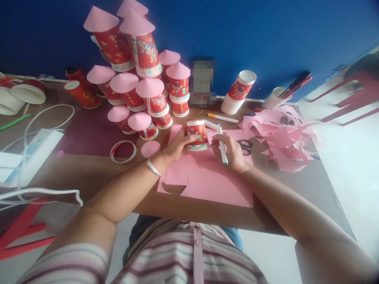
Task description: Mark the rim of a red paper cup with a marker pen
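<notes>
In my left hand [181,141] is a red paper cup [197,136] turned upside down, its white rim at the bottom bearing green drawn marks. My right hand [231,152] grips a white marker pen [222,146] just to the right of the cup; its dark green end points toward me. Beneath both hands lies a pink paper sheet [219,177] with a curved cut at its left part. A pair of scissors with dark handles [246,147] rests on the sheet beside my right hand.
Red cups with pink cone tops [137,21] stand stacked at the back left. Pink paper scraps [281,134] heap up at the right, near a pen cup [276,98]. A tape roll [123,152], a yellow-and-white marker [222,118] and a white power strip [35,157] lie around.
</notes>
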Tool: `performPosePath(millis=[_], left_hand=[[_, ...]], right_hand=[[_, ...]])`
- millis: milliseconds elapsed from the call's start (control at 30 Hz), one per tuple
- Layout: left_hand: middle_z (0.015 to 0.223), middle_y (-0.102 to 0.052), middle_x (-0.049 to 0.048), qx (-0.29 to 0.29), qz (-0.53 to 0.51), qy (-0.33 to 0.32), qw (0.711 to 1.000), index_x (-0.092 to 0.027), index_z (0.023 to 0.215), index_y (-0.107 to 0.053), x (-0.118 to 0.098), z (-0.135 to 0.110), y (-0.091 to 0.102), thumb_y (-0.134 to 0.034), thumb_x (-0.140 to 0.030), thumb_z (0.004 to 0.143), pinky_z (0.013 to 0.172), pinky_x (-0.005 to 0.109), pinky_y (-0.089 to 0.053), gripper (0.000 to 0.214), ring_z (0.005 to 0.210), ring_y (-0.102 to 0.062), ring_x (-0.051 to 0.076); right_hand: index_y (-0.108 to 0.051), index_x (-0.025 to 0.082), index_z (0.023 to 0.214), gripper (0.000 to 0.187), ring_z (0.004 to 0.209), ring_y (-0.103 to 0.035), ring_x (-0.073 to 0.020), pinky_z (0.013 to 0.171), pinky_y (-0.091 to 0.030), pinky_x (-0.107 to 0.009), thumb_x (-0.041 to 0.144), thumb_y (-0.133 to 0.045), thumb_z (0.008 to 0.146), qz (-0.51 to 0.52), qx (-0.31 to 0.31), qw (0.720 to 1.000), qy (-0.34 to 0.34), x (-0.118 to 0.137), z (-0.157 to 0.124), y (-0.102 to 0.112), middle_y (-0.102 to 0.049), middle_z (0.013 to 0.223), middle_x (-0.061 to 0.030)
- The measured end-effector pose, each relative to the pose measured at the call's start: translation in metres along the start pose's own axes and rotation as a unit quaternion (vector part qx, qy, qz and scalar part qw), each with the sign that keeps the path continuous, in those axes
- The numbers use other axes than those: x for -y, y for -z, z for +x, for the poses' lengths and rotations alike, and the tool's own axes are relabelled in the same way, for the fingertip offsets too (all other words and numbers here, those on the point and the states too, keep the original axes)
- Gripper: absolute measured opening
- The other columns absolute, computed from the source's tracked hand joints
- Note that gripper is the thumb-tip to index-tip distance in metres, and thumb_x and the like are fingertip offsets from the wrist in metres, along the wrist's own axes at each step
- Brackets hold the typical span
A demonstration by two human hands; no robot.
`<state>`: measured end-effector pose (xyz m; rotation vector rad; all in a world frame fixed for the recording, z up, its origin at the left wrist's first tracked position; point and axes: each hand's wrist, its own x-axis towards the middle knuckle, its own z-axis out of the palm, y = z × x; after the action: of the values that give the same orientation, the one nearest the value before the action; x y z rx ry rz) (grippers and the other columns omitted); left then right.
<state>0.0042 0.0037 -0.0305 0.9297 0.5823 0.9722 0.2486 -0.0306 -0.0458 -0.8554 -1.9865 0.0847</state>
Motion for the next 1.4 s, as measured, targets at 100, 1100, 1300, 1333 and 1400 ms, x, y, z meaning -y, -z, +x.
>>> performPosePath(millis=[100, 1100, 1300, 1333, 1400], left_hand=[[0.106, -0.084, 0.0034, -0.015, 0.019, -0.029, 0.999, -0.022, 0.124, -0.077, -0.002, 0.001, 0.000, -0.101, -0.045, 0.089, 0.100, 0.038, -0.065, 0.049, 0.104, -0.083, 0.024], [0.115, -0.082, 0.0054, -0.044, 0.011, 0.006, 0.999, -0.022, 0.121, -0.067, -0.006, -0.002, -0.004, -0.103, -0.054, 0.084, 0.099, 0.039, -0.064, 0.061, 0.109, -0.082, 0.025], [0.105, -0.080, 0.0025, -0.041, 0.009, 0.010, 0.999, -0.023, 0.117, -0.068, -0.006, -0.001, -0.004, -0.104, -0.055, 0.083, 0.095, 0.038, -0.065, 0.059, 0.102, -0.081, 0.022], [0.106, -0.081, 0.0032, -0.036, 0.013, 0.011, 0.999, -0.023, 0.116, -0.068, -0.006, -0.001, -0.004, -0.103, -0.056, 0.084, 0.096, 0.039, -0.065, 0.058, 0.104, -0.081, 0.023], [0.114, -0.084, 0.0059, -0.028, 0.019, 0.021, 0.999, -0.024, 0.118, -0.068, -0.006, -0.001, -0.004, -0.101, -0.059, 0.086, 0.099, 0.041, -0.067, 0.058, 0.112, -0.084, 0.026]], right_hand=[[-0.068, 0.026, 0.146, 0.030, 0.088, -0.085, -0.0214, 0.076, -0.067, -0.031, 0.019, -0.070, 0.117, 0.005, 0.023, 0.999, 0.026, 0.002, 0.000, -0.002, -0.087, 0.115, -0.0071], [-0.074, 0.025, 0.150, 0.029, 0.082, -0.072, -0.0186, 0.071, -0.060, -0.030, 0.024, -0.068, 0.122, -0.040, 0.001, 0.994, 0.103, 0.026, 0.007, 0.004, -0.074, 0.103, -0.0031], [-0.078, 0.026, 0.155, 0.036, 0.072, -0.066, -0.0207, 0.065, -0.059, -0.034, 0.036, -0.062, 0.125, 0.019, 0.007, 0.999, 0.045, 0.040, 0.011, 0.016, -0.068, 0.091, -0.0018], [-0.078, 0.026, 0.156, 0.037, 0.071, -0.067, -0.0205, 0.064, -0.059, -0.034, 0.035, -0.063, 0.123, 0.028, 0.010, 0.999, 0.037, 0.042, 0.011, 0.017, -0.070, 0.091, -0.0020], [-0.077, 0.026, 0.156, 0.038, 0.075, -0.072, -0.0218, 0.069, -0.063, -0.034, 0.029, -0.067, 0.120, 0.042, 0.020, 0.999, 0.013, 0.046, 0.011, 0.018, -0.076, 0.092, -0.0026]])
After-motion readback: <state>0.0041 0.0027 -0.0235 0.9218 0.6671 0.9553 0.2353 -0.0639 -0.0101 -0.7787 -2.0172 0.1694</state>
